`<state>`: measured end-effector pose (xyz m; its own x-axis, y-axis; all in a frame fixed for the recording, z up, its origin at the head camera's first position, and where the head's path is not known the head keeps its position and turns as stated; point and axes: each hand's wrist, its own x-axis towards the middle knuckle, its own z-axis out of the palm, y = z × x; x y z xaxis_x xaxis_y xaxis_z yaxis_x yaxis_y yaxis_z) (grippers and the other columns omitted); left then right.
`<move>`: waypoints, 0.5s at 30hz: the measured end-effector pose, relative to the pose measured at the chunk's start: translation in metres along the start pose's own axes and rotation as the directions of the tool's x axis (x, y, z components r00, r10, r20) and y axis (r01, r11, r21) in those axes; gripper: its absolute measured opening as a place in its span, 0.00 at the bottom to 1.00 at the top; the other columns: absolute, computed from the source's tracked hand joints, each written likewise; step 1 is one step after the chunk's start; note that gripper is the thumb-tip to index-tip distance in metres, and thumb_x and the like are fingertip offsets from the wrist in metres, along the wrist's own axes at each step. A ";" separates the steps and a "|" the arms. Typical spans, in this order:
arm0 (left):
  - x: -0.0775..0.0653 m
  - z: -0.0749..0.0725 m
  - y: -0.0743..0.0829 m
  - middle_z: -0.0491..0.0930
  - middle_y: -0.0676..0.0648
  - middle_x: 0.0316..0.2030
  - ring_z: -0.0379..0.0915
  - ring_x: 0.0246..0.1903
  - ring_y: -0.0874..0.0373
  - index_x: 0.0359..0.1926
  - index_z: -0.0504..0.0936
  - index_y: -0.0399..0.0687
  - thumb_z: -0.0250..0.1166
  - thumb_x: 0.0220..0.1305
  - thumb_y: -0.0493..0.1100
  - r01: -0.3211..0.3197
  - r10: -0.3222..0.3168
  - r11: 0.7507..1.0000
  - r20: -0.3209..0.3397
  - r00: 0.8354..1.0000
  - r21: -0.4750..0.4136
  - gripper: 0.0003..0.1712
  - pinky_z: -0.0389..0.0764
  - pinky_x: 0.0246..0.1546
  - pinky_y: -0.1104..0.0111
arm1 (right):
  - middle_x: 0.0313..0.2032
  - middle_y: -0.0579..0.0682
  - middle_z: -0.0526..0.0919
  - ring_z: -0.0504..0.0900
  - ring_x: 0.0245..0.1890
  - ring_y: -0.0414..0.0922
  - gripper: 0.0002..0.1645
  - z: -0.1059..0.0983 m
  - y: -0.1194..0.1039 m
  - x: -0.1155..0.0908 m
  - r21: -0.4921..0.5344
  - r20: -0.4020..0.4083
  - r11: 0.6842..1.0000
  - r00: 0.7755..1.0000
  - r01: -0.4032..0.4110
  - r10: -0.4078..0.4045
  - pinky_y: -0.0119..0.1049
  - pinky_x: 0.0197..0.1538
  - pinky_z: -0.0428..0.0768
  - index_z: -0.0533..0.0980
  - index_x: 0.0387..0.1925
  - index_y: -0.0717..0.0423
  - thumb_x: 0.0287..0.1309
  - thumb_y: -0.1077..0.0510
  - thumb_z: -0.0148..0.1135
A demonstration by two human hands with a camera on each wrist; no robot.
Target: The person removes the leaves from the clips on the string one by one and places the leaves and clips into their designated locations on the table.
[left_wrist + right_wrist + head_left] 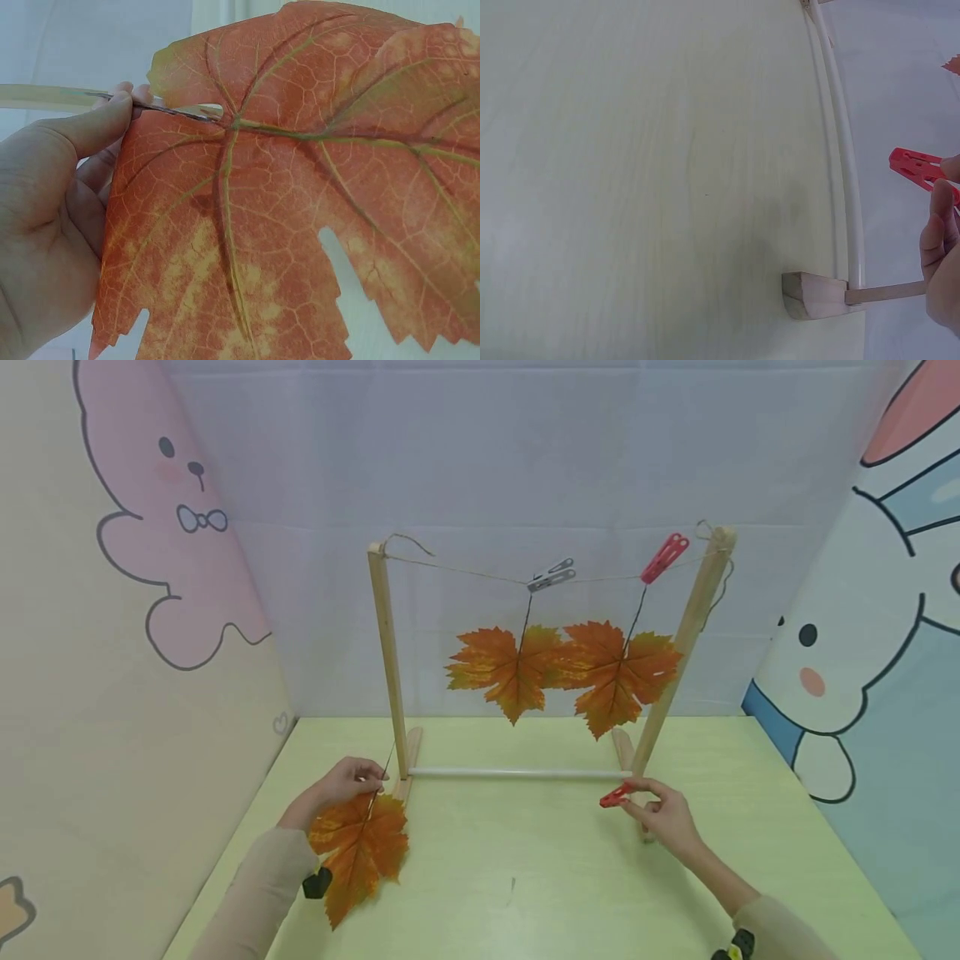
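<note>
My left hand (356,779) pinches the thin dark stem of an orange maple leaf (365,847) between thumb and fingers, left of the wooden frame. In the left wrist view the leaf (285,172) spreads out large beside the thumb, veins showing. On the right, my right hand (667,817) pinches a red clothespin (615,796) by one end, its other end pointing left. The right wrist view shows that clothespin (915,166) at the fingertips, with only part of the hand (946,247) in sight.
A string (457,571) spans two wooden posts (389,668). From it hang two maple leaves (517,668), one under a grey clothespin (551,575), the other under a red clothespin (664,558). A white rod (517,773) joins the post bases above the pale table (480,860).
</note>
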<state>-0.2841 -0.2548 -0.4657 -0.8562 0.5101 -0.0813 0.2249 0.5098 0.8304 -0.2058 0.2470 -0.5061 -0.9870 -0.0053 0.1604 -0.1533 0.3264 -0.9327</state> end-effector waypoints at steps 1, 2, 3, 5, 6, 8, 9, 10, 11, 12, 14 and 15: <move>0.000 0.001 -0.001 0.78 0.35 0.30 0.76 0.28 0.56 0.38 0.76 0.25 0.54 0.61 0.28 -0.003 0.003 1.000 0.002 1.000 0.014 0.07 0.78 0.32 0.68 | 0.28 0.45 0.78 0.60 0.08 0.32 0.21 0.001 0.002 -0.001 -0.001 -0.009 1.000 1.000 -0.008 0.007 0.30 0.10 0.60 0.73 0.45 0.71 0.49 0.66 0.65; -0.001 0.001 -0.002 0.78 0.36 0.30 0.76 0.29 0.55 0.37 0.76 0.26 0.54 0.61 0.28 -0.003 0.003 1.000 0.002 1.000 0.024 0.07 0.78 0.33 0.67 | 0.31 0.48 0.78 0.60 0.08 0.32 0.21 0.002 0.003 -0.002 -0.004 -0.013 1.000 1.000 -0.008 0.008 0.29 0.10 0.61 0.73 0.45 0.71 0.49 0.66 0.65; -0.001 0.002 -0.003 0.78 0.36 0.29 0.76 0.29 0.54 0.37 0.76 0.26 0.54 0.61 0.28 -0.005 0.005 0.999 0.001 1.000 0.038 0.07 0.78 0.33 0.66 | 0.35 0.51 0.78 0.60 0.08 0.33 0.21 0.003 0.005 -0.002 -0.006 -0.016 1.000 1.000 -0.010 0.010 0.29 0.11 0.61 0.73 0.45 0.71 0.48 0.66 0.65; -0.002 0.003 -0.005 0.78 0.36 0.30 0.76 0.30 0.52 0.37 0.76 0.25 0.54 0.60 0.28 -0.009 0.008 0.999 0.012 1.000 0.051 0.07 0.78 0.35 0.64 | 0.38 0.56 0.77 0.61 0.09 0.33 0.21 0.005 0.009 -0.004 -0.001 -0.021 1.000 1.000 -0.016 0.016 0.29 0.12 0.63 0.73 0.45 0.70 0.47 0.67 0.65; -0.002 0.004 -0.006 0.78 0.36 0.30 0.76 0.31 0.50 0.37 0.75 0.25 0.54 0.60 0.28 -0.007 0.006 0.999 0.022 1.000 0.047 0.07 0.79 0.35 0.63 | 0.38 0.57 0.77 0.61 0.09 0.33 0.21 0.006 0.011 -0.004 0.001 -0.019 1.000 1.000 -0.015 0.015 0.28 0.12 0.63 0.73 0.45 0.70 0.47 0.67 0.65; -0.003 0.006 -0.007 0.78 0.36 0.30 0.77 0.32 0.48 0.37 0.75 0.23 0.54 0.60 0.27 0.010 -0.011 0.999 0.041 0.999 0.032 0.08 0.79 0.35 0.63 | 0.39 0.57 0.77 0.61 0.09 0.32 0.21 0.007 0.014 -0.005 0.001 -0.019 1.000 1.000 -0.006 0.006 0.28 0.12 0.62 0.73 0.44 0.72 0.47 0.67 0.65; -0.003 0.006 -0.008 0.78 0.36 0.30 0.77 0.33 0.47 0.38 0.74 0.22 0.54 0.60 0.27 0.019 -0.020 1.000 0.052 0.998 0.025 0.08 0.79 0.35 0.63 | 0.39 0.57 0.77 0.61 0.08 0.32 0.21 0.008 0.016 -0.005 0.006 -0.020 1.000 1.000 -0.004 0.004 0.28 0.12 0.62 0.73 0.44 0.71 0.47 0.68 0.65; -0.004 0.007 -0.010 0.78 0.35 0.30 0.77 0.33 0.46 0.38 0.74 0.21 0.54 0.60 0.27 0.025 -0.027 0.999 0.064 0.998 0.021 0.08 0.79 0.35 0.63 | 0.40 0.56 0.78 0.61 0.08 0.32 0.20 0.009 0.018 -0.006 0.003 -0.022 1.000 1.000 0.001 -0.001 0.28 0.11 0.62 0.73 0.44 0.72 0.47 0.68 0.65; -0.004 0.008 -0.011 0.78 0.35 0.31 0.76 0.34 0.46 0.38 0.74 0.20 0.54 0.59 0.27 0.034 -0.035 0.999 0.073 0.997 0.017 0.08 0.79 0.35 0.64 | 0.40 0.55 0.78 0.61 0.08 0.32 0.20 0.010 0.019 -0.006 0.003 -0.025 1.000 1.000 0.001 -0.001 0.28 0.11 0.62 0.73 0.44 0.72 0.47 0.68 0.65; -0.005 0.009 -0.012 0.78 0.34 0.31 0.76 0.33 0.46 0.38 0.73 0.20 0.54 0.59 0.26 0.040 -0.041 0.999 0.079 0.996 0.019 0.09 0.79 0.35 0.64 | 0.40 0.55 0.78 0.62 0.08 0.32 0.20 0.010 0.020 -0.007 0.005 -0.025 1.000 1.000 0.003 -0.002 0.28 0.11 0.62 0.73 0.43 0.72 0.47 0.68 0.65; -0.006 0.011 -0.015 0.79 0.34 0.30 0.76 0.33 0.47 0.38 0.74 0.20 0.53 0.59 0.26 0.047 -0.050 0.998 0.086 0.995 0.032 0.09 0.78 0.34 0.65 | 0.40 0.57 0.77 0.62 0.08 0.33 0.20 0.011 0.022 -0.008 0.004 -0.023 1.000 1.000 -0.002 0.002 0.29 0.11 0.63 0.73 0.44 0.71 0.47 0.68 0.65; -0.007 0.012 -0.016 0.79 0.34 0.30 0.76 0.33 0.47 0.38 0.74 0.20 0.53 0.59 0.26 0.055 -0.057 0.998 0.086 0.995 0.034 0.09 0.78 0.33 0.65 | 0.40 0.59 0.77 0.63 0.08 0.33 0.20 0.011 0.023 -0.008 0.002 -0.021 1.000 1.000 -0.003 0.003 0.29 0.12 0.63 0.73 0.44 0.71 0.47 0.68 0.65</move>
<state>-0.2768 -0.2585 -0.4852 -0.8245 0.5378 -0.1760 0.1936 0.5603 0.8053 -0.2020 0.2443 -0.5319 -0.9863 0.0153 0.1641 -0.1504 0.3245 -0.9338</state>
